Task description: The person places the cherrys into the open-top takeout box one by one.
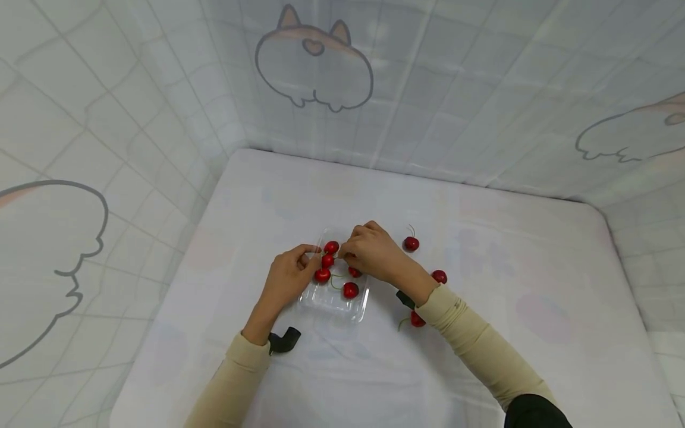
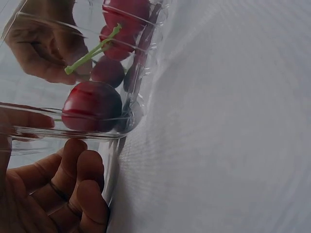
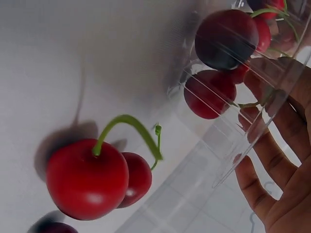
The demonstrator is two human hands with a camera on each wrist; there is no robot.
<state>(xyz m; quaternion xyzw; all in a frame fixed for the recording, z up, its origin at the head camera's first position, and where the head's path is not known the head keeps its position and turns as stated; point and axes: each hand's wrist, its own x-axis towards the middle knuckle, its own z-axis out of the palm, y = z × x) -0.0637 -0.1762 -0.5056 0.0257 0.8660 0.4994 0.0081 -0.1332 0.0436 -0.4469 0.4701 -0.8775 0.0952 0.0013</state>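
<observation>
Clear container (image 1: 332, 309): lying on the white-covered table (image 1: 214, 208), holding 5 visible cherries.
Left hand (image 1: 289, 274): resting at the container's left wall, curling the fingers and seeming to grip the rim, leaving only a small gap between thumb and forefinger.
Right hand (image 1: 377, 254): leaning over the right wall, bending the fingers nearly together inside.
Cherry stem (image 3: 250, 104): running in among the right fingers, apparently being pinched; not showing whether its fruit is being lifted.
Cherries inside (image 1: 350, 290): lining up 3 along the left, 2 toward the right, hiding 1 partly under the right hand.
Step with the cherries: probably arranging fruit by the stem while bracing the container.
Next move at the container: likely calling for settling that fruit without dragging its neighbours, then releasing the stem.
Loose cherries (image 1: 411, 244): lying outside to the right, numbering 3 in the head view, crowding the right sleeve (image 1: 481, 345).
Container rim: standing thin and transparent, calling for lifting knuckles over it.
Table edges: running well apart from the container, meeting the tile-patterned backdrop (image 1: 428, 119) at the far side.
Free room: spreading left of and beyond the container; narrowing rightward among loose fruit.
</observation>
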